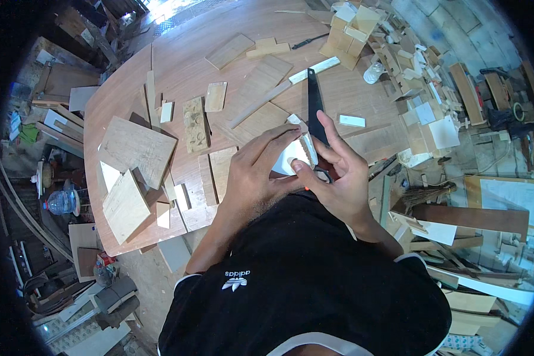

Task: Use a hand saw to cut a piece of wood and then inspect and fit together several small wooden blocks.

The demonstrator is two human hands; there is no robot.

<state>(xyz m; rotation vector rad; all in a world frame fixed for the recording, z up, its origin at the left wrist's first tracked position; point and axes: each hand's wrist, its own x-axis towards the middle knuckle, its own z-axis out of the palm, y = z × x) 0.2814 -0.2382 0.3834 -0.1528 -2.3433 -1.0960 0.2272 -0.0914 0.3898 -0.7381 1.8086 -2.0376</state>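
Just in front of my body, both hands close around a small white-faced wood piece (286, 159) with a rough brown edge. My left hand (256, 161) grips it from the left, fingers bent over its far side. On the right, my right hand (340, 169) presses its thumb to the white face, while its index finger points up and away. A handsaw (313, 98) with a dark blade extends from behind the hands across the table. Part of its handle shows below my right fingers; whether they also hold it, I cannot tell.
The wooden table (184, 56) bears many offcuts, among them a large square board (137, 151), a long strip (267, 104), a knotty block (194, 123) and a small white block (352, 121). A scrap pile (409, 71) and a clear jar (373, 73) sit at the right.
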